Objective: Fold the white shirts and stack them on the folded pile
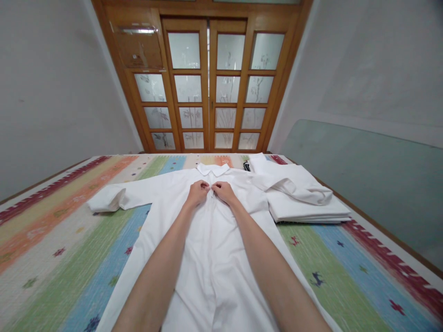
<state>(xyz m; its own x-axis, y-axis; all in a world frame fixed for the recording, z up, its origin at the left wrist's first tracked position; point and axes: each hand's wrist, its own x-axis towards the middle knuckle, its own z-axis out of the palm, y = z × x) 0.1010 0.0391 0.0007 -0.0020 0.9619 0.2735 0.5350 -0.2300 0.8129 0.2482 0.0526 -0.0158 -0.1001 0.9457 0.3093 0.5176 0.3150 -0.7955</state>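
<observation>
A white collared garment (166, 189), which looks like a shirt or coat, lies front side up with its collar (213, 169) at the far end. Just below the collar, my left hand (199, 191) pinches the left edge of the front opening. My right hand (223, 191) pinches the facing edge, close beside it. Between the fingertips a small dark line, perhaps a zipper part, shows on the centre seam; the fingers hide the detail. One sleeve (107, 198) stretches left with its end folded over. The other sleeve (297, 190) rests across folded white cloth.
Folded white cloth (308, 212) is stacked at the right, with a small black item (246, 166) by its far corner. A striped, patterned cover (86, 235) spreads beneath everything. Beyond stand wooden doors with glass panes (207, 87); a pale green panel (367, 170) borders the right side.
</observation>
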